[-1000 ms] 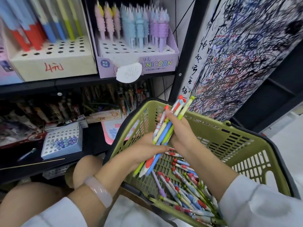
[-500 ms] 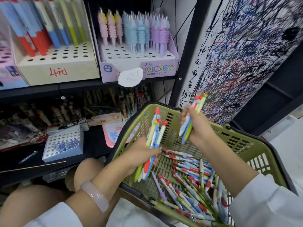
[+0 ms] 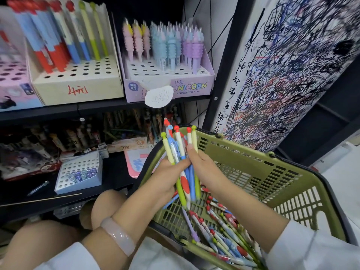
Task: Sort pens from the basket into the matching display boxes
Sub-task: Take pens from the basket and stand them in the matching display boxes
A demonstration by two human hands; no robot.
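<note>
Both hands meet over the near-left corner of the green basket (image 3: 253,172), jointly gripping one bundle of pens (image 3: 182,162). The left hand (image 3: 167,172) curls its fingers around the middle of the bundle; the right hand (image 3: 202,166) wraps it from the right, thumb pressed against the barrels. The bundle stands nearly upright, red and green caps uppermost. More loose pens (image 3: 220,230) lie on the basket floor, near side. On the far shelf stand a cream display box (image 3: 78,88), partly filled with matching red, blue and green pens, and, right of it, a lilac box (image 3: 187,86) marked UNICORN.
</note>
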